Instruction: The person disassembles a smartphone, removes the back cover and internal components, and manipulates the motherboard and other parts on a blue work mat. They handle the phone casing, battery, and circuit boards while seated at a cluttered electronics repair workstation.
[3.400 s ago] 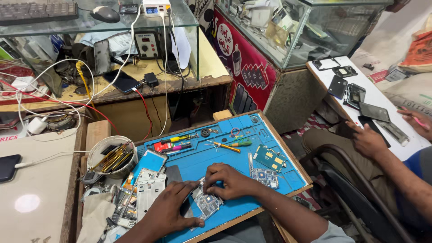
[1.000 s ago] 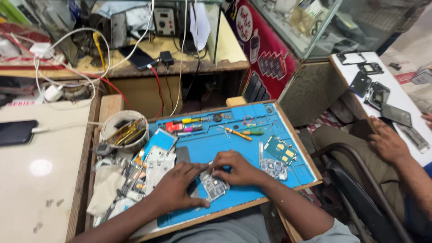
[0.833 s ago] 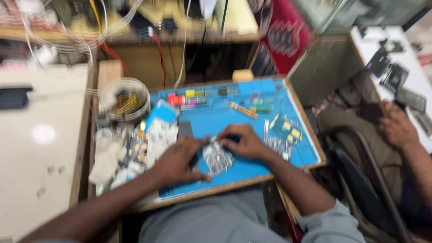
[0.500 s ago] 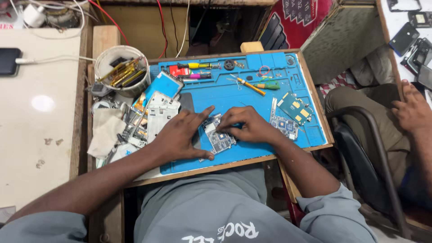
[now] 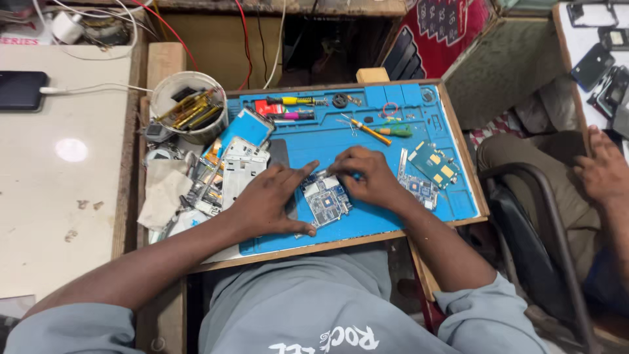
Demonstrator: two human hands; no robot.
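A small phone circuit board (image 5: 325,200) lies on a blue work mat (image 5: 367,147) on a wooden tray at my lap. My left hand (image 5: 267,200) rests flat on the mat, its forefinger pressing the board's upper left corner. My right hand (image 5: 365,177) sits at the board's upper right edge with its fingers curled down onto it; whether it pinches a tool or part is hidden. Two more boards, a green one (image 5: 434,162) and a blue one (image 5: 419,189), lie just right of my right hand.
Screwdrivers (image 5: 370,130) and small tools lie along the mat's far edge. A white cup of tweezers (image 5: 189,108) and a heap of phone frames (image 5: 234,164) sit at left. A charging phone (image 5: 23,90) lies on the white counter. Another person's hand (image 5: 599,167) rests at right.
The view has tilted down and closed in on the tray. My hands stay on the circuit board, shifting only slightly; the other person's hand stays at the right.
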